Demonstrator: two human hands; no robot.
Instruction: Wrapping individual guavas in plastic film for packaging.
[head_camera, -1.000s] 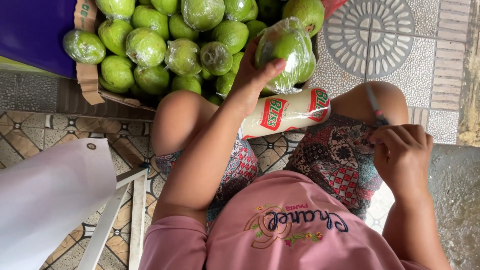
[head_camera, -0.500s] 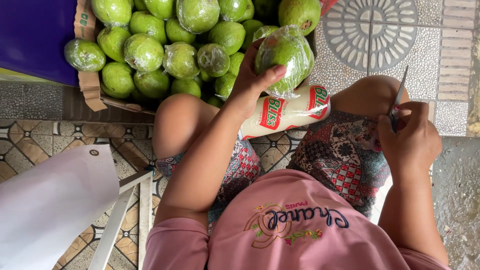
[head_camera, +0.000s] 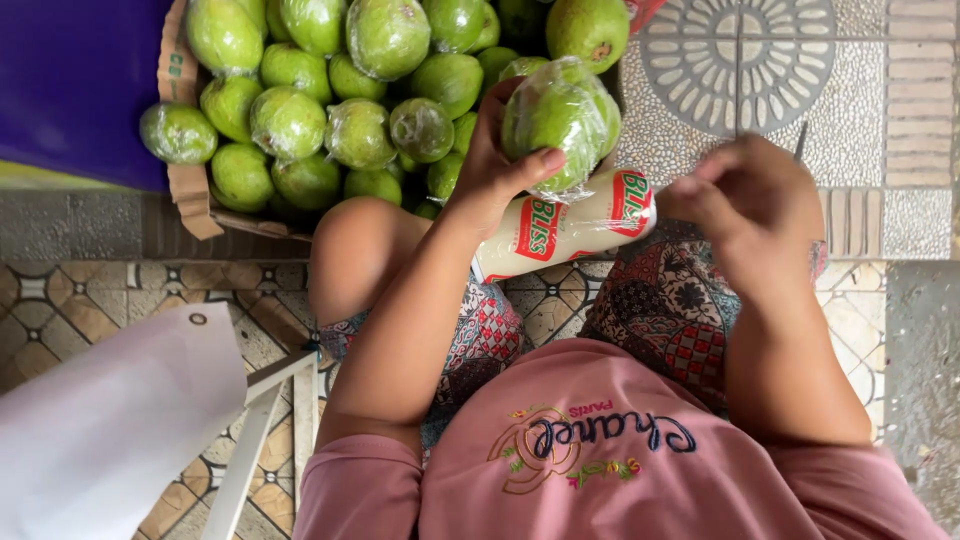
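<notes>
Since the frame half a second back, I note the right hand (head_camera: 745, 205) has risen from the right knee toward the wrapped fruit, while the left hand (head_camera: 500, 165) keeps its hold as before. Largest item in view: the cardboard box (head_camera: 185, 185) at top left, packed with green fruits (head_camera: 290, 120), most of them in clear film, standing against a purple surface (head_camera: 70, 85). Below it the patterned floor tiles (head_camera: 60, 310) run across the view, with a round mosaic tile (head_camera: 740, 60) at top right. I see the person's pink shirt (head_camera: 600, 460) and patterned skirt (head_camera: 670, 310) at bottom centre, and a white sheet (head_camera: 100, 420) at lower left beside a pale frame (head_camera: 265, 430). A roll of film with a red-and-green label (head_camera: 560, 225) lies across the lap, just under the left hand. That hand grasps one wrapped green fruit (head_camera: 560, 120), thumb across its front, above the roll and in front of the box. The right hand is clenched around a thin blade-like tool (head_camera: 801, 142), of which only the tip shows, just right of the held fruit.
</notes>
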